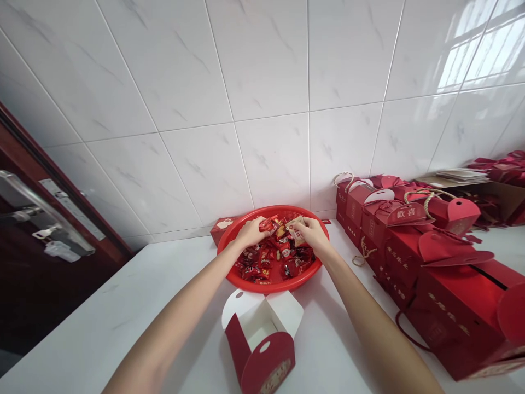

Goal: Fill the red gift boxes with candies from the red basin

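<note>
A red plastic basket (273,285) full of wrapped candies (262,261) stands on the white table against the wall. Over its left side, my left hand (251,232) is closed on red-wrapped candy (268,224). My right hand (310,232), at the basket's right side, pinches a beige packet with red print (296,229). In front of the basket sits a red gift box (268,364) with its flaps spread and its white inside showing.
Several closed red gift boxes (400,262) with rope handles line the right side. Behind them is a cardboard carton (506,200) with red items. A small red box (221,230) touches the basket's left. A dark red door (49,241) with keys in its lock stands at left.
</note>
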### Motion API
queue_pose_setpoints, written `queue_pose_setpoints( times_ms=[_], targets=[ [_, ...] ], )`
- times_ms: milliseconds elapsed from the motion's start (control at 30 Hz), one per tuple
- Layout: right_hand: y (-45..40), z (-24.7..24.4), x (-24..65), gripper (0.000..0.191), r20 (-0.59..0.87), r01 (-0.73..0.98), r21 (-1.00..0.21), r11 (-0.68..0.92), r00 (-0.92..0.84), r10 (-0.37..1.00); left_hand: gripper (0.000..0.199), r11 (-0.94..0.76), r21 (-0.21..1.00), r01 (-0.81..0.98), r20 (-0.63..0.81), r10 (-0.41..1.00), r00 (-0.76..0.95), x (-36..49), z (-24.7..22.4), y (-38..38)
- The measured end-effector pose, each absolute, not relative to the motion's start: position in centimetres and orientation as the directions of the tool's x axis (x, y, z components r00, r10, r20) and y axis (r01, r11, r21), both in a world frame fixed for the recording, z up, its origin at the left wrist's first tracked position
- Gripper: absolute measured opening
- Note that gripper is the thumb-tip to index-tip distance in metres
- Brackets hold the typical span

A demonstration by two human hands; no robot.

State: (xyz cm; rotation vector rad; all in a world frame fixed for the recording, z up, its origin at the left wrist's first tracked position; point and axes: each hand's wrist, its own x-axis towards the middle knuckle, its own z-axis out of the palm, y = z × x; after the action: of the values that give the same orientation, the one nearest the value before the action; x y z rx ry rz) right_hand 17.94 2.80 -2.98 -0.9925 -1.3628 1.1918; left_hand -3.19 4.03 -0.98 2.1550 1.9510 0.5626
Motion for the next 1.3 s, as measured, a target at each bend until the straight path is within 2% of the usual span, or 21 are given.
queue_pose_setpoints(
  times_ms=[100,333,500,600,700,800,867,933,1067,1167,1300],
  targets=[
    [2.9,-3.1,18.0,0.024,0.176,-0.021,-0.984,0.175,-0.132,0.975,0.038,-0.107,0.492,0.864,0.230,0.973,-0.011,-3.5,-1.0,4.2],
    [2.9,-2.9,18.0,0.026,0.190,0.000,-0.981,0.193,-0.151,0.970,0.055,-0.047,0.592,0.805,0.256,0.958,-0.132,-4.4,-1.1,4.5],
    [2.4,-2.5,18.1,0.028,0.163,-0.029,-0.987,0.161,-0.163,0.973,0.037,-0.185,0.660,0.728,0.399,0.907,-0.132,-4.6,-1.0,4.7],
    [2.2,-2.3,18.1,0.026,0.154,-0.061,-0.987,0.146,-0.166,0.974,0.025,-0.268,0.699,0.663,0.393,0.919,-0.043,-4.4,-0.8,4.4],
    [2.1,-2.2,18.0,0.026,0.151,-0.076,-0.987,0.140,-0.163,0.975,0.020,-0.262,0.712,0.652,0.266,0.959,0.095,-3.9,-0.5,3.7],
    [2.3,-2.3,18.0,0.027,0.143,-0.059,-0.989,0.135,-0.160,0.977,0.018,-0.124,0.658,0.743,-0.060,0.975,0.215,-3.5,-0.4,2.9],
    [2.4,-2.4,18.0,0.028,0.142,-0.046,-0.990,0.136,-0.162,0.976,0.013,-0.029,0.589,0.807,-0.309,0.915,0.258,-3.5,-0.4,2.4],
    [2.4,-2.5,18.0,0.028,0.143,-0.037,-0.990,0.138,-0.167,0.976,0.015,0.011,0.533,0.846,-0.441,0.858,0.266,-3.4,-0.4,2.1],
    [2.3,-2.3,18.0,0.027,0.141,-0.022,-0.990,0.139,-0.170,0.975,0.031,-0.068,0.352,0.934,-0.433,0.872,0.227,-3.0,-0.1,1.5],
    [2.1,-2.2,17.9,0.024,0.142,-0.016,-0.990,0.141,-0.178,0.974,0.034,-0.126,0.229,0.965,-0.431,0.876,0.217,-2.1,0.1,1.2],
    [2.0,-2.1,17.8,0.017,0.150,0.004,-0.988,0.152,-0.125,0.981,0.032,-0.124,0.095,0.988,-0.595,0.789,0.156,-1.1,-0.1,0.9]
  ],
)
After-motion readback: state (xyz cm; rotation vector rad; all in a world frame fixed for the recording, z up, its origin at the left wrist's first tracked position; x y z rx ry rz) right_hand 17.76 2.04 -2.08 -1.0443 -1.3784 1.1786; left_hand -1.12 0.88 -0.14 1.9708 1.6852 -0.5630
